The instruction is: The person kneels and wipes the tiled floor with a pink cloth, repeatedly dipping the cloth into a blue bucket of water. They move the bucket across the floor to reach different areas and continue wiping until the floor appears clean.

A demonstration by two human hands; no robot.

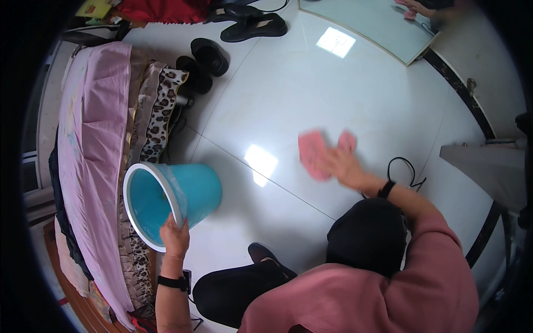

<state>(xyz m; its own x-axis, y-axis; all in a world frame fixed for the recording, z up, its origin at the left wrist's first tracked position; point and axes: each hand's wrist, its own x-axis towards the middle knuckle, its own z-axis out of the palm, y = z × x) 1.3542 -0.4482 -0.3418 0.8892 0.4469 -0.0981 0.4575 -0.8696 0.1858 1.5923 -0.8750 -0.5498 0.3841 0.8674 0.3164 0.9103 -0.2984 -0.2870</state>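
My left hand [175,236] grips the white rim of a blue plastic bin [195,187], which is tilted with its mouth facing left. A clear plastic liner is folded over the bin's rim. On the right, my right hand [339,166] presses on a pink cloth [313,154] over the glossy white tiled floor [291,100]. Hand and cloth are blurred, and a part of the cloth sticks out beyond the fingers.
A bed with a pink sheet [104,91] and leopard-print ruffle runs down the left. Black shoes [254,28] lie at the top and beside the bed. At the top right is a mirror [374,25]; a black cable [402,159] lies by my right forearm.
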